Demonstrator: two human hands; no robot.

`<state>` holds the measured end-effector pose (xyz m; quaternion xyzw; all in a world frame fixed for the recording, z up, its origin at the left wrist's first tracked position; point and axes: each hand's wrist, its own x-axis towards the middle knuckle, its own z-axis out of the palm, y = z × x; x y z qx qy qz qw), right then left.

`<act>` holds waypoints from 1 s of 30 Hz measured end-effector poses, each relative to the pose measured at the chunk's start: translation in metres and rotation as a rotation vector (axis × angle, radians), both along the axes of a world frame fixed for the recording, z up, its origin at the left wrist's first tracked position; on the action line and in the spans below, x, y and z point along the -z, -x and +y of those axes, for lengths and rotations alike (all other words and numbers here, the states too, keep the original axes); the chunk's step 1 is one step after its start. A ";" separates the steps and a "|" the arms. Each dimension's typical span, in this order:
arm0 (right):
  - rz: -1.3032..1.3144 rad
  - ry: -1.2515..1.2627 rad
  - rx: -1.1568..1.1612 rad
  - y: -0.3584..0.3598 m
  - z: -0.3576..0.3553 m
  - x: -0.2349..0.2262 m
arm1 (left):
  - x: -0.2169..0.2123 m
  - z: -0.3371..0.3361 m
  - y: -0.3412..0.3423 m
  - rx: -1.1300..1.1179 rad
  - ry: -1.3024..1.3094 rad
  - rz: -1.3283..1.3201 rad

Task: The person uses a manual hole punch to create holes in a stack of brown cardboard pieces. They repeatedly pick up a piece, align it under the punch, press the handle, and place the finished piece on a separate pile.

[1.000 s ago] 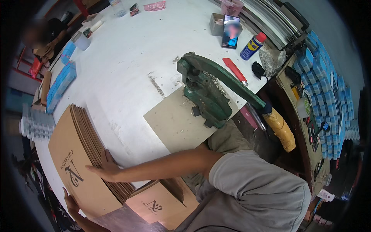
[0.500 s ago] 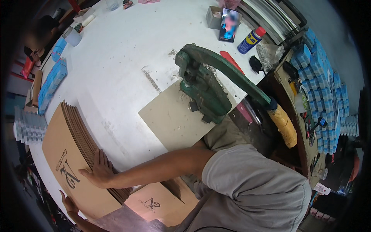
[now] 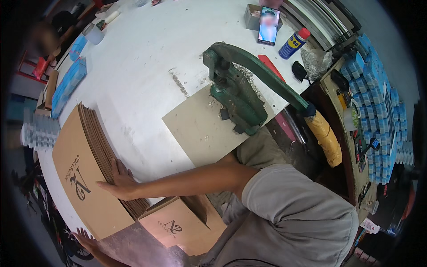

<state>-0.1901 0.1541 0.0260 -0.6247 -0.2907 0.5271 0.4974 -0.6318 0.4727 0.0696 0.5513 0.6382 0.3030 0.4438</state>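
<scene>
Cardboard stack (image 3: 89,173) under both hands

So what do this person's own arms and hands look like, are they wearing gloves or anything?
No gloves: both hands are bare. The right hand has a bare forearm, with a short grey T-shirt sleeve near the shoulder. Only the left hand and a bit of bare forearm show. I see no watch or rings.

Worktop: a broad white worktop (image 3: 147,58) filled most of the view, its surface scuffed and marked.
Side bench: a darker wooden bench (image 3: 351,147) stood at the right, cluttered with small items.
Stock: blue boxes (image 3: 378,102) were stacked along the right edge.
Light: even and bright, without hard shadows.
</scene>
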 end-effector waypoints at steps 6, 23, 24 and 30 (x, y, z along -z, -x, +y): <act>-0.123 0.058 0.057 0.011 0.006 0.002 | 0.048 -0.145 0.091 -0.249 -0.424 0.048; -0.830 -0.309 0.011 -0.062 -0.130 0.071 | 0.394 -0.576 -0.037 -0.661 0.665 -0.133; -0.915 -0.301 0.043 -0.060 -0.131 0.070 | 0.402 -0.583 -0.040 -0.727 0.693 -0.167; -1.134 -0.301 -0.054 -0.044 -0.124 0.067 | 0.454 -0.608 -0.038 -1.073 0.692 -0.531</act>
